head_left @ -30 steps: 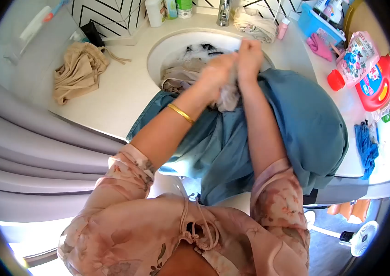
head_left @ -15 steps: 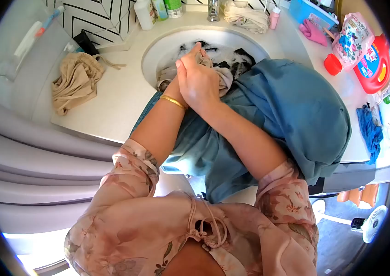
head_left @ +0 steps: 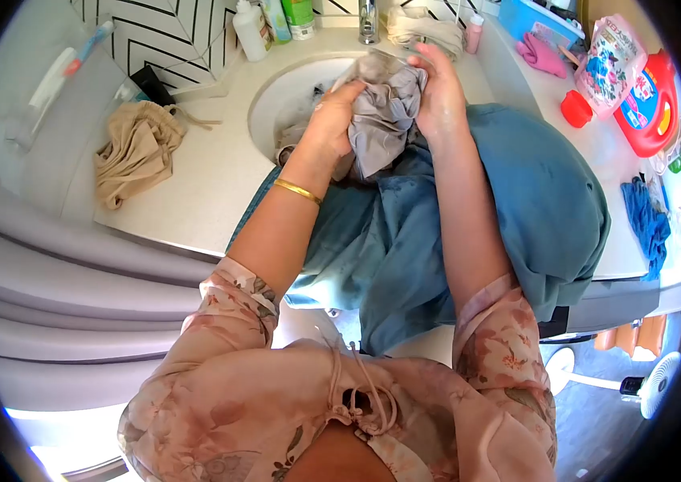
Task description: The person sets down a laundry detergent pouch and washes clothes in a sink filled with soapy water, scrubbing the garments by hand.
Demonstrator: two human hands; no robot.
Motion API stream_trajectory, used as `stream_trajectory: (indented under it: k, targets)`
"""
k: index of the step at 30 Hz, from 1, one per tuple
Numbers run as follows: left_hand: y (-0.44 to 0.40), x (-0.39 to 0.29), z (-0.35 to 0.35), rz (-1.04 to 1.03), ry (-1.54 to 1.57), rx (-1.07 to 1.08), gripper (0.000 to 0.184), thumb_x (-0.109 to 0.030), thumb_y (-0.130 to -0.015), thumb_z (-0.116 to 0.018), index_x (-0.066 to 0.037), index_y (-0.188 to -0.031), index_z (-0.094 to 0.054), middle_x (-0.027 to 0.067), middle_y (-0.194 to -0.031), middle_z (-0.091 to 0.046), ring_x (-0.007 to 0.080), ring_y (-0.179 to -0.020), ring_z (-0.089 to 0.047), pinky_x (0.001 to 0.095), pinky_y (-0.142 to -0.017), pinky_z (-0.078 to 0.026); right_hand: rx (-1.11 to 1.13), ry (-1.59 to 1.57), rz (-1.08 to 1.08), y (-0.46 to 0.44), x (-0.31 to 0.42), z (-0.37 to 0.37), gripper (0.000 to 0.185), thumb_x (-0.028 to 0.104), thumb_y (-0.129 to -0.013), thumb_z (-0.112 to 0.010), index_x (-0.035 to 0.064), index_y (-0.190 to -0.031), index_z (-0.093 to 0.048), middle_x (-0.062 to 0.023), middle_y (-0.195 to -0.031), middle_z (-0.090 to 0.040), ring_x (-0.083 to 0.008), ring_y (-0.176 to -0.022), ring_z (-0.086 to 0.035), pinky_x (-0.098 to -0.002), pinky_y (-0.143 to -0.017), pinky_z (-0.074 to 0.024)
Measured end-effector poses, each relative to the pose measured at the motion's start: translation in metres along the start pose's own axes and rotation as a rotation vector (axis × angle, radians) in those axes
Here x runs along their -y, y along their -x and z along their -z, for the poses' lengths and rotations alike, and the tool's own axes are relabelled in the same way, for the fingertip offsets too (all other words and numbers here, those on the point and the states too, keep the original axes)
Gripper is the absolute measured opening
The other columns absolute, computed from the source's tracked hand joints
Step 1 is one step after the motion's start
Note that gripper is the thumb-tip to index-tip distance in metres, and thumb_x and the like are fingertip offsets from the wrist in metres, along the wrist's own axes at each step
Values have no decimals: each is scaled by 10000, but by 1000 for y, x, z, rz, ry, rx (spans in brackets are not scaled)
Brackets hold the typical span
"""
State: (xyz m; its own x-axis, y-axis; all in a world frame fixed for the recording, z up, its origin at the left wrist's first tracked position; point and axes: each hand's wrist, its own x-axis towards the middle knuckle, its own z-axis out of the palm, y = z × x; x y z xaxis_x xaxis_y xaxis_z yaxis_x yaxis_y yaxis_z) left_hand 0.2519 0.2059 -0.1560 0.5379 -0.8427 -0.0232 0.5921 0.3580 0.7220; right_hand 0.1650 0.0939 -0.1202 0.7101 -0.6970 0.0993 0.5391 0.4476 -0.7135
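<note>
A wet grey garment (head_left: 385, 120) is bunched up above the near side of the round sink (head_left: 264, 92). On its left side my left hand (head_left: 339, 116) grips it, thumb on top and a gold bangle at the wrist. My right hand (head_left: 442, 96) is against the garment's right edge, palm turned inward and fingers stretched out. Below both hands a large teal cloth (head_left: 533, 193) drapes over the sink rim and counter, hanging down the front. Suds and dark fabric show in the sink, mostly hidden behind the garment.
Beige drawstring cloth (head_left: 138, 149) lies on the left counter. Bottles (head_left: 250, 32) stand behind the sink near the faucet (head_left: 369, 22). To the right are a pink refill pouch (head_left: 613, 64), a red detergent bottle (head_left: 650, 108) and blue cloth (head_left: 646, 225).
My hands were pressed together low over the sink and have separated. The grey garment has come up between them, with my right hand shifted to the right.
</note>
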Motion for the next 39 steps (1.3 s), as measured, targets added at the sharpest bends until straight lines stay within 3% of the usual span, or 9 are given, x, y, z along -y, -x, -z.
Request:
stream_trajectory:
  k: [9,13,16,18,20,27,30,37,39]
  targets:
    - [-5,-17,11,-95,268,-103,354,-313,-903,-367,-56,-1129,-457,135,-1072,-538,276,-958,-537,422,-842,-438,123,479,-382,16,-41,1,321,281,-819,-554,3,-981,-558,-74,-854,-589,-141,-714,-551,-295,-664,-455]
    - [5,-19,-2,-79,176,-313,355,-351,-894,-376,-63,-1071,-484,134,-1053,-541,260,-919,-546,393,-806,-455,107,846,304,14,-52,-2,191,219,-800,-560,46,-874,-591,-69,-782,-602,-160,-705,-575,-295,-592,-465]
    - [-13,16,55,3,368,338,313,-337,-878,-407,-73,-1012,-508,118,-991,-558,238,-852,-556,369,-747,-469,268,1465,1011,45,-63,-27,183,216,-750,-561,39,-771,-601,-138,-685,-580,-276,-595,-569,-346,-575,-460]
    - [-1,21,25,71,233,205,274,-299,-869,-416,-68,-979,-513,98,-924,-564,215,-792,-548,346,-691,-468,193,1895,939,43,-64,-33,254,283,-773,-514,46,-739,-599,-162,-678,-573,-318,-598,-565,-390,-567,-452]
    - [12,21,-29,119,-2,-156,230,-249,-860,-421,-57,-948,-513,74,-845,-567,188,-726,-533,320,-628,-464,-302,1234,402,7,-32,-18,279,296,-794,-481,56,-717,-601,-168,-658,-574,-334,-599,-565,-404,-552,-440]
    - [-14,30,39,74,239,407,223,-235,-819,-494,-52,-942,-522,72,-908,-569,196,-849,-515,324,-757,-425,-173,1184,758,23,-68,-2,285,280,-783,-497,38,-666,-590,-178,-591,-555,-344,-567,-549,-427,-543,-424]
    - [19,20,-32,152,-57,-146,223,-233,-802,-515,-57,-939,-525,66,-936,-570,197,-893,-497,317,-810,-399,-329,1347,371,-9,-46,7,285,303,-834,-453,82,-955,-586,-127,-727,-616,-311,-689,-590,-393,-640,-454]
    - [-19,37,47,-95,235,442,148,-243,-810,-480,-104,-835,-526,58,-765,-541,201,-746,-527,372,-697,-440,80,1740,566,31,-95,-8,282,267,-816,-460,33,-726,-588,-150,-608,-578,-308,-556,-550,-406,-538,-426]
    - [-1,34,7,-22,123,146,148,-244,-822,-462,-108,-809,-520,57,-726,-529,194,-724,-531,380,-682,-444,-75,1608,472,21,-70,-12,281,273,-818,-460,42,-733,-597,-168,-684,-586,-320,-624,-564,-420,-584,-434]
